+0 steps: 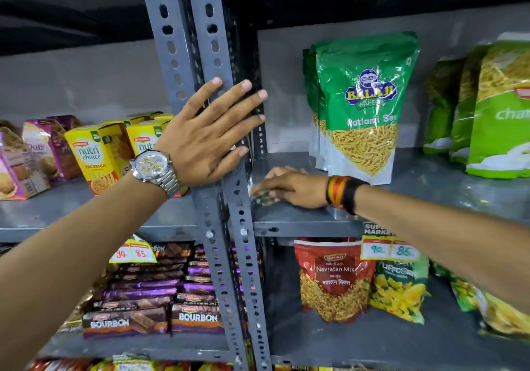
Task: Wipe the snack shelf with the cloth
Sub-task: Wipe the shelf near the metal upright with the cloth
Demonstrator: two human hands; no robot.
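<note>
The grey metal snack shelf (304, 221) runs across the middle of the head view. My right hand (289, 187) lies low on its left end, fingers pressed on a small patterned cloth (265, 198) that is mostly hidden under them and blurred. My left hand (209, 129), with a silver watch on the wrist, rests flat with fingers spread against the grey slotted upright post (212, 63). A green Balaji Ratlami Sev pouch (364, 106) stands on the shelf just behind and to the right of my right hand.
More green snack bags (487, 106) stand at the right. Yellow Nutri Choice boxes (94, 155) sit on the left shelf. Below are Bourbon biscuit packs (149, 304), a red Navratan Mix bag (332, 278) and price tags (387, 248).
</note>
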